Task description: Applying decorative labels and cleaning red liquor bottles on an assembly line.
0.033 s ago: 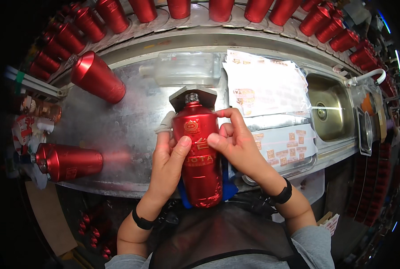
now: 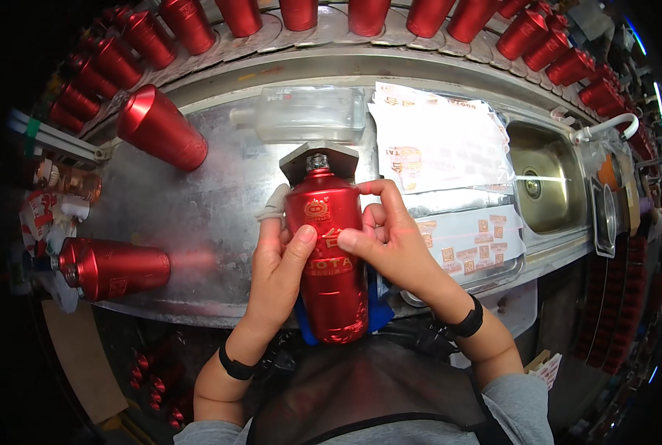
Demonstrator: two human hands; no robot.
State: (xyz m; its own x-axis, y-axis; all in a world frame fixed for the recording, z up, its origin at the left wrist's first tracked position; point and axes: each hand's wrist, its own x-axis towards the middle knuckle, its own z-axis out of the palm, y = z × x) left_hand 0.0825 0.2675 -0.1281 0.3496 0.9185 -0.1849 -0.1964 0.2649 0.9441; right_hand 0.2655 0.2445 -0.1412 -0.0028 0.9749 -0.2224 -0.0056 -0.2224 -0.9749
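In the middle of the frame I saw a red bottle (image 2: 331, 288), the left hand (image 2: 275, 256) wrapped along its left side, thumb on the front. The right hand (image 2: 392, 236), half curled, touched its right side; whether it gripped, I couldn't tell.

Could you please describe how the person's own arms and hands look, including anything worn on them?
Both forearms are bare below short grey sleeves. A black band circles each wrist. The right hand shows no glove; the left hand is ungloved too, but has a whitish finger cover. Its material is unclear.
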